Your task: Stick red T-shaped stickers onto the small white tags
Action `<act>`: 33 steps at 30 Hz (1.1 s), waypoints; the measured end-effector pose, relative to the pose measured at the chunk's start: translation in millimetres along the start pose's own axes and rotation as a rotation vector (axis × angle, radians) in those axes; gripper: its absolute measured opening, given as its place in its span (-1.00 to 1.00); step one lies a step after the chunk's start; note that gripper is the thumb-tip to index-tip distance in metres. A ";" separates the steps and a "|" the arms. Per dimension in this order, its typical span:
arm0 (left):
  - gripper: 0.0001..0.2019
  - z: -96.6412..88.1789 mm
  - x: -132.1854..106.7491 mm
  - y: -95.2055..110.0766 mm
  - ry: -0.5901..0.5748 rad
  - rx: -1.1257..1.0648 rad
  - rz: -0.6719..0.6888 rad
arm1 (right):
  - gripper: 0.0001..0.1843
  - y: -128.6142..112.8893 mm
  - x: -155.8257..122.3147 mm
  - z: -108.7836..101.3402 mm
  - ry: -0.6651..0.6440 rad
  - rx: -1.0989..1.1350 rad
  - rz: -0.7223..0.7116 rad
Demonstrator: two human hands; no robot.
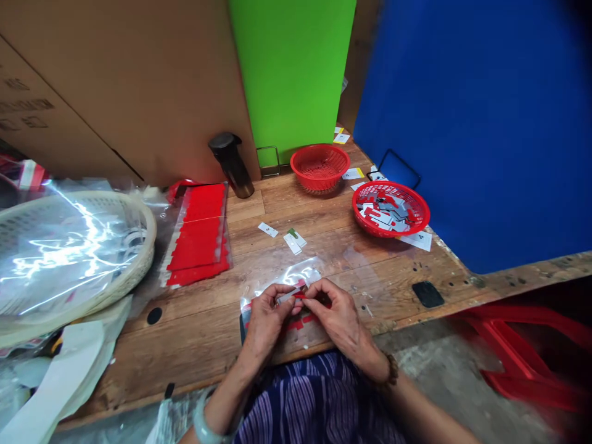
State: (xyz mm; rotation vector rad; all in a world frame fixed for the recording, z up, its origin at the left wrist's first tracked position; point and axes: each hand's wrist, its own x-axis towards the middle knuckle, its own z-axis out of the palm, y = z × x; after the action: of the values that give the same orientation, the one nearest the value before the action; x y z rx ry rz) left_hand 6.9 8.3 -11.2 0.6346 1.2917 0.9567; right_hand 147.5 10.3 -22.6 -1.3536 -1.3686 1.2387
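Note:
Close to the table's front edge, my left hand (268, 319) is closed with a small white card (287, 296) between thumb and fingers. My right hand (341, 316) meets it, pinching a small red piece (300, 296) against the card; the fingertips partly hide both. Beneath the hands lies a clear plastic sheet (303, 269) with more red pieces (298, 324) on or under it. Just beyond are several loose small cards (292, 244), one with a green patch. Red strips in clear plastic (197, 228) are stacked to the left.
A red basket (320, 161) stands at the back; another red basket (391, 232) holds many small cards. A dark bottle (232, 165) stands by the cardboard. At left is a large cream basket (148, 231) with plastic bags. Green (291, 74) and blue panels (476, 135) border the wooden table (198, 327).

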 end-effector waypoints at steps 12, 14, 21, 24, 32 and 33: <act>-0.61 -2.9 -0.3 -1.0 -0.047 -0.078 -0.071 | -0.90 -9.0 3.5 -5.3 0.004 -0.063 -0.031; -0.61 -4.1 -0.1 -1.7 -0.057 -0.106 -0.091 | -0.91 -8.8 4.8 -5.9 -0.013 -0.079 -0.023; -0.62 -5.6 0.9 -3.4 -0.054 -0.129 -0.133 | -0.91 -3.5 8.4 -4.5 -0.019 -0.140 -0.059; -0.63 -6.2 1.7 -5.0 -0.054 -0.138 -0.129 | -0.90 -4.0 8.8 -4.6 -0.021 -0.165 -0.071; -0.61 -5.0 3.1 -11.0 -0.029 -0.140 -0.117 | -0.89 -0.8 10.7 -3.8 -0.030 -0.222 -0.081; -0.61 -4.4 2.7 -11.1 -0.028 -0.139 -0.113 | -0.89 0.2 11.1 -3.6 -0.030 -0.223 -0.082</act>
State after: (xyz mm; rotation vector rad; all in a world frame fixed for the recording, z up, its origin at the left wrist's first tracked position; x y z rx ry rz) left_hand 5.2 4.6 -22.8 0.4610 1.2119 0.9321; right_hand 150.2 21.7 -23.1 -1.4184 -1.6049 1.0808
